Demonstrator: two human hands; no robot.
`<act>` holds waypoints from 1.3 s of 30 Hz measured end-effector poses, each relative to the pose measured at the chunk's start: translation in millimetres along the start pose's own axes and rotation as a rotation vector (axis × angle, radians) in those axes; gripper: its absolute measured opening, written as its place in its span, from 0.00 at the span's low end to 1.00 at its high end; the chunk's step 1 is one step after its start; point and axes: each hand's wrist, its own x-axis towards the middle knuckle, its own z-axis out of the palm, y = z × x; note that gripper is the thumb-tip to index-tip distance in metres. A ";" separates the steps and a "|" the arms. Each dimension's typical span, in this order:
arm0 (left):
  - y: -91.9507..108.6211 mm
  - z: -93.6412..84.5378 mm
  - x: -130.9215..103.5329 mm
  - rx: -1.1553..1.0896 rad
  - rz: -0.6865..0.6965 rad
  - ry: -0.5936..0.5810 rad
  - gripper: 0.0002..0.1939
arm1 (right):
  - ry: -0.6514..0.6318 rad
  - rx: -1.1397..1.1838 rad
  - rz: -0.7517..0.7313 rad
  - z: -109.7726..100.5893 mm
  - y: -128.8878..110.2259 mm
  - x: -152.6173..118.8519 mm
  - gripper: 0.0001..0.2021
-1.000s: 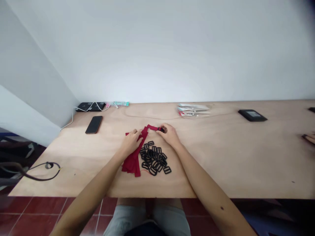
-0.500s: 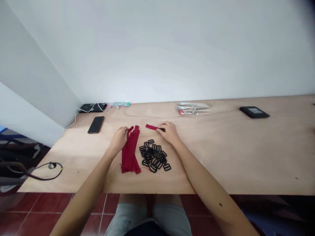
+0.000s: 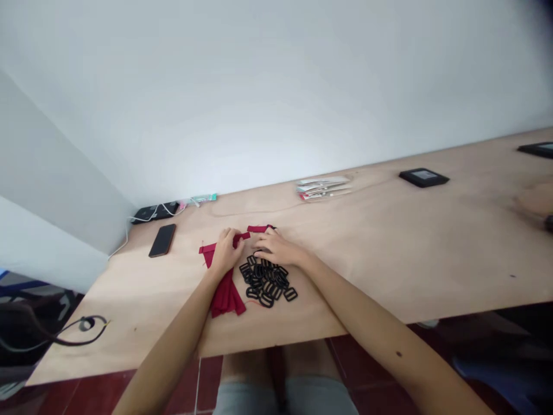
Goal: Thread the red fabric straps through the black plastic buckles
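Note:
Dark red fabric strips (image 3: pixel 225 295) lie in a fanned pile on the wooden table. Over the top of that pile, my left hand (image 3: pixel 228 248) has its fingers closed round one red strip (image 3: pixel 242 237), whose end sticks out to the right. Black plastic buckles (image 3: pixel 268 279) form a loose heap right of the strips. My right hand (image 3: pixel 273 246) is above the heap's far edge, its fingers apart. Just beyond its fingertips lies another red strip (image 3: pixel 258 229) with a black piece at its right end.
A phone (image 3: pixel 162 240) and a black device with white cables (image 3: pixel 155 212) are at the left. Clear packets (image 3: pixel 324 188) lie near the wall, a black box (image 3: pixel 424 177) to their right. At the right edge, part of another person's hand (image 3: pixel 538 200) shows, blurred.
The view has tilted. My right hand has let go of the strip with the black piece and moved toward the buckles. My left hand has a strip now, and the pile's upper strips have spread leftward.

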 end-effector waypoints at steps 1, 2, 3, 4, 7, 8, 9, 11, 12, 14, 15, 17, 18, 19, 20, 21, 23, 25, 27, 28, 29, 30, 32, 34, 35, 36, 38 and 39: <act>-2.2 0.4 0.8 -0.014 0.004 0.011 0.05 | -0.027 -0.005 -0.006 -1.3 0.0 -0.4 0.13; -4.3 0.7 2.1 -0.027 0.009 0.019 0.04 | -0.050 -0.012 -0.011 -2.6 0.8 -0.9 0.12; -6.3 1.1 3.4 -0.034 0.016 0.022 0.04 | -0.050 -0.016 -0.006 -3.8 2.0 -1.4 0.12; -8.1 1.5 4.6 -0.044 0.024 0.036 0.04 | -0.056 -0.013 -0.004 -4.8 3.5 -1.8 0.12; -12.0 2.8 6.1 -0.070 0.050 0.047 0.05 | -0.058 0.051 -0.005 -7.2 7.5 -2.3 0.10; -12.5 3.3 6.0 -0.083 0.056 0.049 0.05 | -0.052 0.084 0.003 -7.8 8.3 -2.2 0.09; -12.7 3.6 5.6 -0.092 0.061 0.048 0.05 | -0.039 0.125 0.014 -8.1 8.8 -2.2 0.08; -12.3 4.3 4.8 -0.104 0.075 0.036 0.08 | -0.010 0.221 0.033 -7.5 9.1 -1.8 0.09; -11.9 4.6 4.6 -0.106 0.085 0.032 0.09 | 0.000 0.279 0.038 -6.5 9.2 -1.4 0.08; -10.9 5.0 4.6 -0.103 0.110 0.029 0.12 | 0.033 0.398 0.050 -3.0 9.8 0.2 0.06; -10.5 5.0 4.7 -0.102 0.120 0.033 0.13 | 0.065 0.454 0.059 -0.8 10.4 1.5 0.06; -9.4 4.6 5.2 -0.106 0.129 0.040 0.14 | 0.165 0.568 0.088 3.7 12.3 4.5 0.05; -8.8 4.3 5.5 -0.109 0.137 0.044 0.13 | 0.224 0.633 0.108 5.6 13.3 6.1 0.06; -8.0 3.9 5.8 -0.111 0.150 0.044 0.12 | 0.281 0.704 0.131 7.0 14.2 7.5 0.08; -7.2 3.5 6.1 -0.111 0.166 0.043 0.10 | 0.333 0.776 0.155 7.9 14.9 8.5 0.10; -6.2 3.2 6.4 -0.108 0.182 0.042 0.08 | 0.377 0.842 0.177 8.2 15.2 9.3 0.12; -4.0 2.9 7.0 -0.101 0.204 0.040 0.06 | 0.443 0.930 0.208 7.2 14.8 9.9 0.14; -1.6 2.7 7.1 -0.103 0.208 0.022 0.06 | 0.488 0.946 0.217 5.5 13.2 9.9 0.15; 0.7 2.4 6.6 -0.114 0.211 -0.007 0.07 | 0.514 0.927 0.214 4.4 11.4 10.1 0.15; 1.8 2.2 6.2 -0.120 0.215 -0.020 0.08 | 0.522 0.922 0.214 4.3 10.6 10.3 0.15; 2.6 2.1 5.8 -0.125 0.219 -0.026 0.08 | 0.526 0.928 0.217 4.5 9.9 10.6 0.15; 3.3 2.0 5.4 -0.130 0.222 -0.024 0.08 | 0.525 0.943 0.225 4.8 9.3 10.9 0.15; 4.2 2.0 4.8 -0.137 0.224 -0.003 0.08 | 0.523 0.985 0.252 5.7 8.3 11.5 0.16; 4.9 2.2 4.7 -0.144 0.221 0.023 0.07 | 0.519 1.024 0.273 6.6 7.0 11.9 0.18; 5.3 2.2 4.8 -0.148 0.217 0.034 0.07 | 0.512 1.043 0.276 7.1 6.3 12.1 0.18; 5.9 2.2 5.0 -0.154 0.215 0.042 0.06 | 0.502 1.064 0.276 7.7 5.6 12.4 0.18; 7.6 1.8 5.3 -0.170 0.207 0.060 0.06 | 0.468 1.108 0.276 9.4 4.2 13.1 0.19; 8.7 1.4 5.4 -0.180 0.205 0.068 0.05 | 0.454 1.128 0.277 10.5 3.6 13.6 0.19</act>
